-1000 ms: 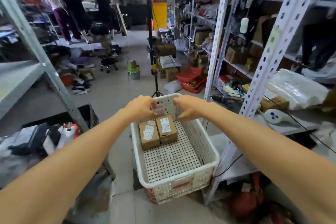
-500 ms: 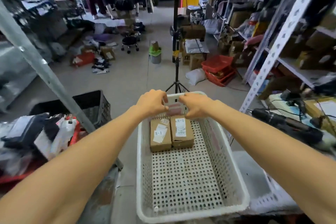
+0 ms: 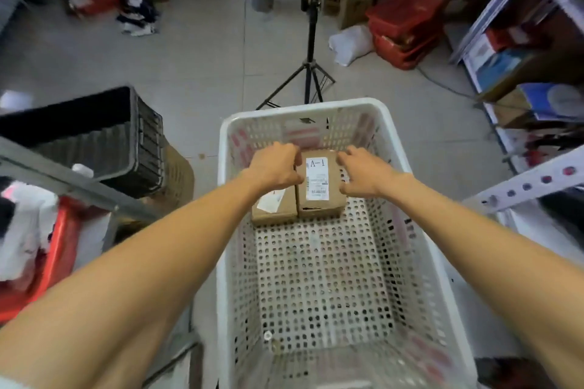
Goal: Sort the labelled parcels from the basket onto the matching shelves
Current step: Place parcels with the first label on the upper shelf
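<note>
Flanking the A-1 parcel at the 12 o'clock end of the white basket: left hand at its 9 o'clock, over a second parcel, right hand at its 3 o'clock. Fingers of both curled at the parcel's edges; actual grip impossible to tell.

1. The basket is white plastic and rectangular, with holed walls and floor. It is seen upright from above.
2. The right parcel, a brown cardboard box, is laid flat at the basket's far end. A white label marked "A-1" is turned upward. Its far corners are gripped by the curled fingers of the left hand and the right hand.
3. The left parcel, a similar box, is laid touching it, side by side. Its label is partly hidden.
4. A white holed shelf post is seen just right of the basket.
</note>
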